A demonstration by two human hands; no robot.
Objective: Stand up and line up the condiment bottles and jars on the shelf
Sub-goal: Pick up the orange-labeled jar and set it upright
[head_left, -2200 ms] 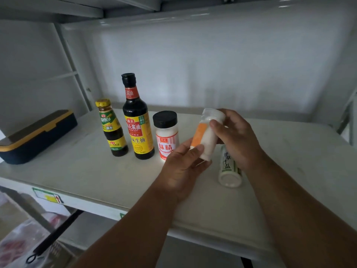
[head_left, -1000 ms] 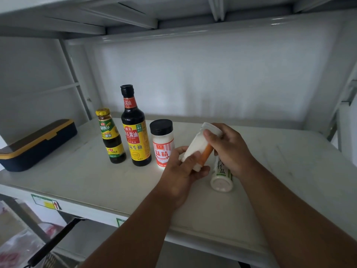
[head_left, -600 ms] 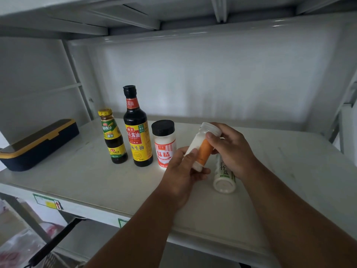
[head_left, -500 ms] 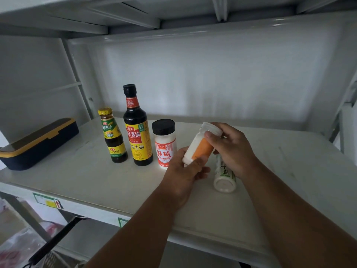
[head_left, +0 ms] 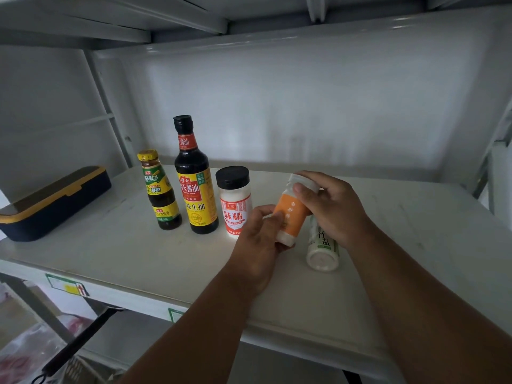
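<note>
An orange-labelled white jar (head_left: 292,214) is held nearly upright, slightly tilted, just above the white shelf (head_left: 124,253). My left hand (head_left: 260,239) grips its lower part and my right hand (head_left: 332,206) grips its white cap. Behind my right wrist a green-labelled salt jar (head_left: 322,249) lies on its side, base towards me. Standing in a row to the left are a small yellow-capped sauce bottle (head_left: 160,189), a tall dark soy sauce bottle (head_left: 194,178) and a black-capped white jar with a red label (head_left: 235,200).
A dark blue box with a yellow band (head_left: 52,203) lies at the shelf's left end. White wall panels close the back and sides, and another shelf hangs overhead. Below the front edge are a black rod (head_left: 74,345) and bagged goods.
Both hands have turned the orange-labelled jar so its label faces me and tipped it closer to upright. The jar sits slightly to the right of where it was; the other bottles have not moved.
</note>
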